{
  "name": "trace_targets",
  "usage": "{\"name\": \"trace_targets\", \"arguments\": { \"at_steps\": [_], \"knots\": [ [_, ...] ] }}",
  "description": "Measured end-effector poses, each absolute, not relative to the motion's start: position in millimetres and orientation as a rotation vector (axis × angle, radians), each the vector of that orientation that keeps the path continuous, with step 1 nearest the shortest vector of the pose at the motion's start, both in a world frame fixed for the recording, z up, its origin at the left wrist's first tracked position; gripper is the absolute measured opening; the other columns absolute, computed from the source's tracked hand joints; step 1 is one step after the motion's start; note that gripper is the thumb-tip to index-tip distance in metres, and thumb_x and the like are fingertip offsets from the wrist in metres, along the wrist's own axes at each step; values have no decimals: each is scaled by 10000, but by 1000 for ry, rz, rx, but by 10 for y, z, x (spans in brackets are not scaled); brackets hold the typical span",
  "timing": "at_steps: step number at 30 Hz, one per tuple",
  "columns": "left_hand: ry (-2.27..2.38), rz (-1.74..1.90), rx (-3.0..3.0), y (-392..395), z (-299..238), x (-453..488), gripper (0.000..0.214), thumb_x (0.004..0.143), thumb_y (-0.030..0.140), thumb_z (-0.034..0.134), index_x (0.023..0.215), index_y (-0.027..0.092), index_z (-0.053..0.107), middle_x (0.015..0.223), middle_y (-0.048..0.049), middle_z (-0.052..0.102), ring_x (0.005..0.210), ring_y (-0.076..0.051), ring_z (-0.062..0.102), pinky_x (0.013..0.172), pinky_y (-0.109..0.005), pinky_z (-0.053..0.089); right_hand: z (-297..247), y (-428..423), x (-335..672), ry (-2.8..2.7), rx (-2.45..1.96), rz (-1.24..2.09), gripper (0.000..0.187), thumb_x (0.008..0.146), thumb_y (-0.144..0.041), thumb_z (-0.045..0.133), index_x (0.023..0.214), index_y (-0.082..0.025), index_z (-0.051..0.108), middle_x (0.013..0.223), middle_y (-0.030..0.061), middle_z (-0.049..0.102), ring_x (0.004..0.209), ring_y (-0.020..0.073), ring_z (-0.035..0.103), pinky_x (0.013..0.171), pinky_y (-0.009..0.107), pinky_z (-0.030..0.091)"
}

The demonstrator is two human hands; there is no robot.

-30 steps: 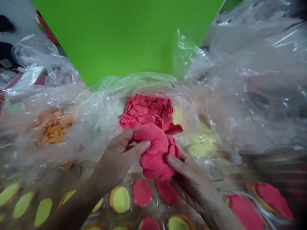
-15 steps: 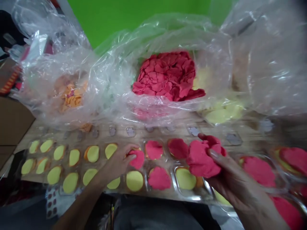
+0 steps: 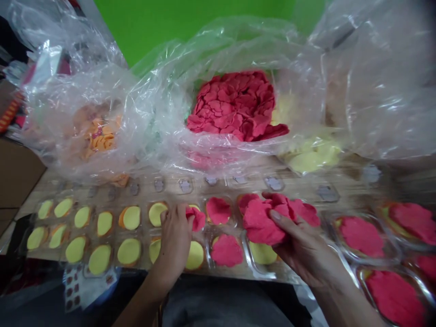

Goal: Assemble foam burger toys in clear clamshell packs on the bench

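My left hand [image 3: 175, 238] is closed over a compartment in the middle of the back row. Its fingertips pinch the left edge of a pink scalloped disc [image 3: 198, 220], soft and dough-like, lying there; part of it is hidden. My right hand [image 3: 299, 247] grips a loose stack of the same pink scalloped discs [image 3: 264, 222], thumb on top. That stack hangs above the trays and partly covers a yellow disc [image 3: 263, 252] below it. Close by on the left, another pink disc [image 3: 218, 210] lies in its compartment, with one more pink disc [image 3: 227, 250] in front.
Clear plastic trays [image 3: 250, 259] run along the wooden table [image 3: 235, 175], with yellow discs [image 3: 131, 218] to the left and pink ones [image 3: 361, 236] to the right. Behind them, open plastic bags [image 3: 153, 104] hold a pink pile [image 3: 235, 106], orange pieces [image 3: 102, 136] and yellow pieces [image 3: 315, 154].
My left hand has shifted slightly right and its forearm is more upright, over the pink disc. My right hand has moved left with the stack, uncovering a pink disc behind it.
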State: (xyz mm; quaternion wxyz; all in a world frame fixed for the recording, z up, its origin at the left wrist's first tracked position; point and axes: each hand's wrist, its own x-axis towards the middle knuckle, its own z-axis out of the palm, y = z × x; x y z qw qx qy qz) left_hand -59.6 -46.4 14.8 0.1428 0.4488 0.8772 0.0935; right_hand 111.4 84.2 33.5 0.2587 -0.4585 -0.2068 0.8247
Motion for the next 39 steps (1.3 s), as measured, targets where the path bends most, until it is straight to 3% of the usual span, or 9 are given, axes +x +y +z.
{"name": "trace_targets", "arguments": {
  "at_steps": [5, 10, 14, 19, 26, 28, 31, 36, 39],
  "knots": [
    [2480, 513, 1190, -511, 83, -693, 223, 841, 100, 457, 1040, 173, 526, 1009, -80, 601, 966, -232, 559, 874, -435, 431, 334, 842, 1058, -491, -1256, 2243, 401, 464, -248, 881, 822, -252, 700, 623, -56, 683, 500, 84, 632, 468, 111, 522],
    [2446, 351, 1367, -538, 67, -799, 230, 870, 119, 425, 1029, 183, 578, 974, -74, 600, 915, -232, 546, 839, -414, 448, 322, 835, 1046, -458, -1287, 2245, 402, 437, -252, 888, 797, -236, 708, 616, -46, 688, 514, 87, 640, 480, 112, 527],
    [2545, 383, 1721, -577, 75, -798, 227, 880, 162, 458, 1040, 185, 617, 1026, -105, 607, 941, -246, 539, 843, -414, 434, 299, 811, 1068, -480, -1232, 2259, 359, 494, -236, 870, 812, -227, 704, 634, -36, 702, 547, 97, 659, 522, 121, 541],
    [2278, 422, 1974, -674, 46, -762, 206, 873, 186, 495, 1011, 214, 646, 989, -69, 669, 946, -244, 575, 843, -410, 426, 325, 769, 1119, -499, -1119, 2269, 316, 595, -237, 825, 881, -236, 691, 733, -23, 727, 623, 115, 683, 584, 151, 555],
    [1854, 1019, 1152, -280, 518, -232, 326, 842, 320, 538, 1156, 234, 549, 1167, -72, 609, 1056, -203, 574, 885, -337, 463, 519, 639, 1251, -458, -1005, 2260, 356, 636, -287, 795, 973, -251, 686, 830, -12, 727, 637, 117, 671, 513, 154, 543],
    [1732, 1019, 907, -137, 595, -55, 338, 779, 332, 618, 1090, 216, 552, 1093, -63, 634, 975, -195, 607, 829, -317, 490, 546, 598, 1343, -463, -995, 2266, 415, 637, -233, 794, 1030, -269, 665, 866, -18, 725, 618, 104, 665, 509, 151, 541],
    [1682, 1100, 782, -27, 574, 118, 254, 752, 308, 649, 954, 195, 543, 960, -34, 642, 898, -170, 618, 794, -289, 501, 546, 550, 1496, -459, -1024, 2210, 458, 613, -167, 805, 1034, -261, 650, 979, -10, 713, 747, 110, 680, 655, 172, 557],
    [1818, 1129, 1250, -16, 505, 251, 299, 825, 287, 590, 1120, 257, 550, 1103, -41, 576, 1047, -183, 565, 910, -327, 461, 536, 509, 1668, -587, -1050, 1999, 463, 609, -153, 811, 1018, -291, 643, 972, -46, 709, 853, 95, 662, 756, 159, 529],
    [1978, 1102, 1753, 10, 535, 307, 316, 824, 228, 598, 1125, 322, 592, 1007, -20, 561, 933, -162, 586, 849, -295, 478, 547, 517, 1740, -522, -1001, 1995, 388, 639, -224, 800, 997, -278, 660, 965, -29, 717, 893, 125, 667, 797, 203, 535]
  ]
}}
